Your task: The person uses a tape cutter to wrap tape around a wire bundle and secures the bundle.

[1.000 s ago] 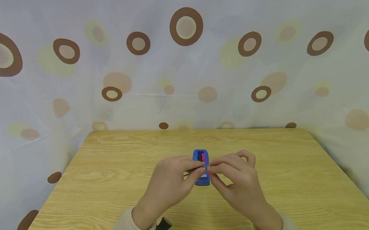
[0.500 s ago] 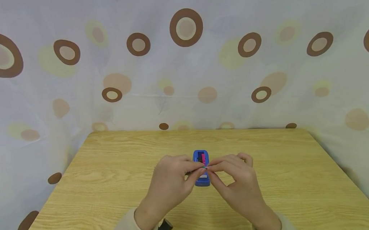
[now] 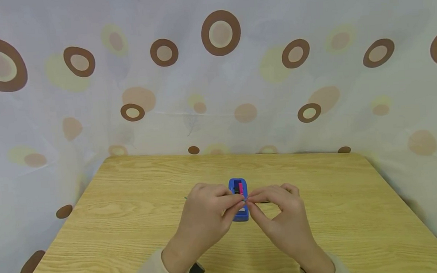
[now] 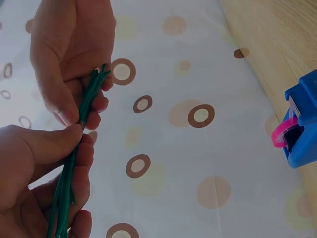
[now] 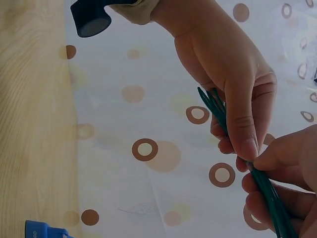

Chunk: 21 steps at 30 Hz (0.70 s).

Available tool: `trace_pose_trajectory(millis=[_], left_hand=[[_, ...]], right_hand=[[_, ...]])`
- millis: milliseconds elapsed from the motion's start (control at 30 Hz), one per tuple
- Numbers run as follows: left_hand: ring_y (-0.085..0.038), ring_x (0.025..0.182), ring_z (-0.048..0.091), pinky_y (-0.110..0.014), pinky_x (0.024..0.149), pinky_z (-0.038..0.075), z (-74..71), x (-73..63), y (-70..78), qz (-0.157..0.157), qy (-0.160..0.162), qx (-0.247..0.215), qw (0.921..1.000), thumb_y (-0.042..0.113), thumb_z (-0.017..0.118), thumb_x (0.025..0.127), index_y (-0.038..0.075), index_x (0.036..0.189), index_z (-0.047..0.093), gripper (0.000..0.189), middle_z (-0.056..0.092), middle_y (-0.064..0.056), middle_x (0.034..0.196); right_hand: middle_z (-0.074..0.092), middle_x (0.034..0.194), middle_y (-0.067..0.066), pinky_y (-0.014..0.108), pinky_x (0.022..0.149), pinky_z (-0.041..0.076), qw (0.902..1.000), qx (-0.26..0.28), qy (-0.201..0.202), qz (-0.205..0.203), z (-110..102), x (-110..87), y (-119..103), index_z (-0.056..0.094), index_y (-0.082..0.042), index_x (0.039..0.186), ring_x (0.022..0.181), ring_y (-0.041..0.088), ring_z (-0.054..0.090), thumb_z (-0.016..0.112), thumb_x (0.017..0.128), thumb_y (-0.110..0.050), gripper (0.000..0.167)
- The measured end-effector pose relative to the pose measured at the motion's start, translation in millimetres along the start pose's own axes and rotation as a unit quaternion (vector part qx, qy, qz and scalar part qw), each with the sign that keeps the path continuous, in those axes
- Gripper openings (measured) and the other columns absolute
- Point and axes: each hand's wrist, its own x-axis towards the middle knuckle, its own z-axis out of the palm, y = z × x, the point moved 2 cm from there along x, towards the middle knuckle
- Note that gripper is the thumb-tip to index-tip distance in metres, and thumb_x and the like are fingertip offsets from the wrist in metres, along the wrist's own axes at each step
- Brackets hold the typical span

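Observation:
Between both hands stretches a bundle of thin green strands [image 4: 68, 181], held close over a blue tape dispenser [image 3: 240, 217] in the head view. My left hand [image 3: 203, 217] pinches the bundle with thumb and fingers. Right beside those fingertips, my right hand [image 3: 284, 219] pinches it too, so the tips of both hands meet. Loose looped ends of the green strands [image 5: 212, 102] stick out by the left hand in the right wrist view. More ends fan out under the right palm in the left wrist view. The fingers hide the middle of the bundle.
On the dispenser sits a pink ring [image 4: 283, 132], partly behind the hands in the head view. A wood-grain table [image 3: 148, 176] lies below, with a spotted cloth [image 3: 199, 82] along its back and sides. A black device [image 5: 90, 20] is strapped at the left wrist.
Both hands stay nearly in place, fingertips together. The strands by the left thumb no longer show; a green tip now shows left of the left hand, and a dark strand by the right fingers.

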Motion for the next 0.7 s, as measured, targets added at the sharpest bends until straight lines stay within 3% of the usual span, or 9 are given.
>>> trace_pose_trajectory(millis=[167, 300, 400, 533, 700], left_hand=[[-0.009, 0.071, 0.064, -0.033, 0.075, 0.049, -0.5, -0.8, 1.2, 0.03, 0.002, 0.044, 0.9986, 0.024, 0.085, 0.079, 0.019, 0.086, 0.081, 0.01, 0.067, 0.008, 0.077], [-0.009, 0.072, 0.064, -0.033, 0.077, 0.049, -0.7, -1.6, 1.0, 0.036, 0.003, 0.05, 0.9981, 0.025, 0.085, 0.079, 0.019, 0.087, 0.081, 0.011, 0.067, 0.008, 0.078], [-0.01, 0.071, 0.064, -0.034, 0.076, 0.049, -0.3, -2.0, 0.6, 0.034, 0.006, 0.045, 0.9984, 0.024, 0.085, 0.079, 0.019, 0.087, 0.08, 0.01, 0.067, 0.008, 0.078], [-0.01, 0.072, 0.064, -0.034, 0.076, 0.048, 0.1, -2.3, 0.1, 0.024, 0.009, 0.032, 0.9992, 0.022, 0.085, 0.079, 0.019, 0.087, 0.08, 0.009, 0.068, 0.008, 0.079], [-0.009, 0.073, 0.064, -0.034, 0.077, 0.047, -0.1, -2.7, -0.2, 0.003, 0.007, 0.013, 0.9999, 0.021, 0.084, 0.081, 0.018, 0.088, 0.081, 0.008, 0.069, 0.008, 0.082]], right_hand=[[0.073, 0.085, -0.005, 0.047, 0.091, 0.033, 0.9976, -0.048, -0.029, -0.042, -2.4, 0.9, 1.8, 0.074, -0.011, 0.088, 0.074, 0.011, 0.069, 0.074, 0.087, -0.013, 0.002], [0.073, 0.086, -0.006, 0.042, 0.088, 0.041, 0.9953, -0.053, -0.061, -0.053, -4.0, 2.8, 3.2, 0.074, -0.011, 0.09, 0.074, 0.012, 0.067, 0.068, 0.094, -0.022, 0.012], [0.072, 0.086, -0.007, 0.038, 0.084, 0.044, 0.995, -0.056, -0.071, -0.042, -3.9, 3.9, 2.3, 0.073, -0.012, 0.092, 0.075, 0.012, 0.065, 0.073, 0.09, -0.016, 0.004], [0.07, 0.085, -0.008, 0.038, 0.08, 0.046, 0.9946, -0.068, -0.068, -0.039, -2.8, 4.3, 1.7, 0.072, -0.013, 0.09, 0.075, 0.011, 0.063, 0.076, 0.085, -0.009, 0.008], [0.069, 0.084, -0.008, 0.038, 0.081, 0.044, 0.9947, -0.06, -0.068, -0.048, -2.3, 3.4, 3.2, 0.07, -0.013, 0.09, 0.075, 0.01, 0.063, 0.07, 0.092, -0.016, 0.004]])
